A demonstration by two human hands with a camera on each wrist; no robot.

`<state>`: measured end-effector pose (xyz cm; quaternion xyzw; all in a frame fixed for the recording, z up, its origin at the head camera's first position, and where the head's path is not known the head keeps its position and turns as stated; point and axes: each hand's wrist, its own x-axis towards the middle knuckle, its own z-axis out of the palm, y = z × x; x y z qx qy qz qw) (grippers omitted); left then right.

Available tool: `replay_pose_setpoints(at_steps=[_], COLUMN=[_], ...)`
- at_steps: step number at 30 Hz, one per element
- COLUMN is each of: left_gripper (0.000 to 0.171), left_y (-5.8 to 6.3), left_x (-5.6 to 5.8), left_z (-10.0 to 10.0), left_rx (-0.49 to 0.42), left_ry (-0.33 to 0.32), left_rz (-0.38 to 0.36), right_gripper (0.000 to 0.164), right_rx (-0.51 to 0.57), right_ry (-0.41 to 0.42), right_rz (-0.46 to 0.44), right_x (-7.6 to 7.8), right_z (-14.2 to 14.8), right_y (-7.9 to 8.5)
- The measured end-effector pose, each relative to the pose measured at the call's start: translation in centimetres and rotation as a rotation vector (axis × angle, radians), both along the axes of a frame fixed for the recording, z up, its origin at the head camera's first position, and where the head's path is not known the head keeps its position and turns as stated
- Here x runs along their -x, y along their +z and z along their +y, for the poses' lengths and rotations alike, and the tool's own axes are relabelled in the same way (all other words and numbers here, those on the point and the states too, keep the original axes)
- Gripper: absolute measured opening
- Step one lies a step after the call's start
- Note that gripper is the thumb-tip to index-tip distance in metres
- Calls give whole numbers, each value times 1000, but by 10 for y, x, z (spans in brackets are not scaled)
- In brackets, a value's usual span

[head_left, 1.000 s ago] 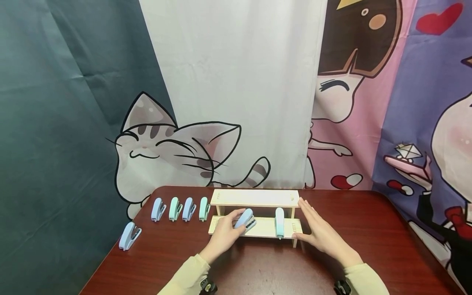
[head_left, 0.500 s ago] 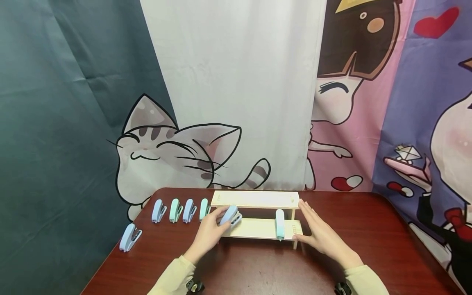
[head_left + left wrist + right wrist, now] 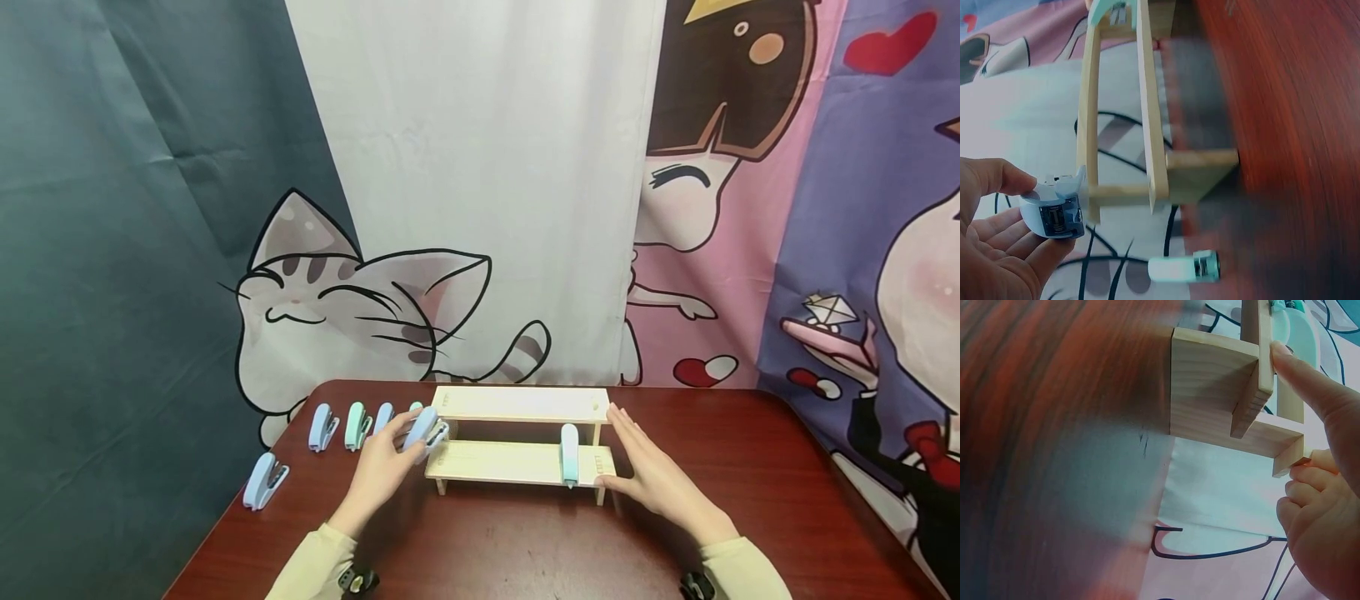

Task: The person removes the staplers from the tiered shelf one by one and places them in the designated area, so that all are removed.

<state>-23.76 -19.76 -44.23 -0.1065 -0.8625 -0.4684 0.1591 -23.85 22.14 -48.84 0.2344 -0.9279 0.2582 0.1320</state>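
Note:
A blue stapler (image 3: 424,432) is pinched between the thumb and fingers of my left hand (image 3: 381,468), held in the air just off the left end of a two-tier wooden rack (image 3: 517,402). The left wrist view shows the stapler (image 3: 1054,215) end-on in the grip. On the rack's lower tier, near its right end, stands a mint green stapler (image 3: 569,455). My right hand (image 3: 660,479) rests against the rack's right end with fingers extended; in the right wrist view its thumb touches the lower tier (image 3: 1260,381) and its fingertips the upper one.
Left of the rack, a row of blue and mint green staplers (image 3: 355,427) stands on the dark red table (image 3: 525,550), partly hidden by the left hand. Another blue stapler (image 3: 265,482) stands nearer the left table edge. A cartoon-printed curtain (image 3: 480,183) hangs behind.
My left hand has carried the blue stapler leftward from above the lower tier to beyond the rack's left end. The right hand has kept its place.

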Motion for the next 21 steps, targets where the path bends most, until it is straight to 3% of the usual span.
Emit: replay_pose_setpoints(at_steps=[9,21], left_gripper=[48,48], left_y=[3,6], left_x=[-3,-16], left_z=[-37,-88], left_rx=[45,116], left_ry=[103,220], left_rz=[-4,-68], right_gripper=[107,110], right_rx=[-2,0], right_ry=[1,-5], right_rz=[4,-2], right_x=[1,3], right_z=[1,0], right_y=[0,-1])
